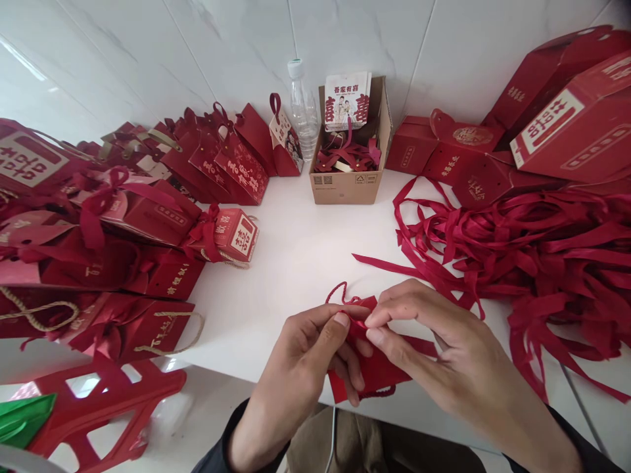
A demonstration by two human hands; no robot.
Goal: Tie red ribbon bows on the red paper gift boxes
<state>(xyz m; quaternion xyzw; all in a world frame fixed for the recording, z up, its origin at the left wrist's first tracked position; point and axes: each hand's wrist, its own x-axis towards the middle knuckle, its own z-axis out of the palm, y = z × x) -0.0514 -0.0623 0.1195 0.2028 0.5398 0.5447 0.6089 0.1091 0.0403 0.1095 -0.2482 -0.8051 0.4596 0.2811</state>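
Note:
A small red box (379, 368) with a red cord loop at its top and another cord below lies at the table's front edge, between my hands. My left hand (315, 348) is closed on it, thumb and index finger pinching red ribbon at its top while the other fingers wrap the box. Close beside, my right hand (424, 335) pinches the red ribbon between thumb and index finger. A ribbon end sticks out to the right beneath my right hand. The part of the ribbon under my fingertips is hidden.
Finished red boxes with bows (162, 217) fill the left side. Ahead stand a cardboard box (344, 187) with ribbon pieces and cards, and a plastic bottle (303, 112). A heap of loose red ribbons (532, 249) and larger red boxes (576, 125) occupy the right.

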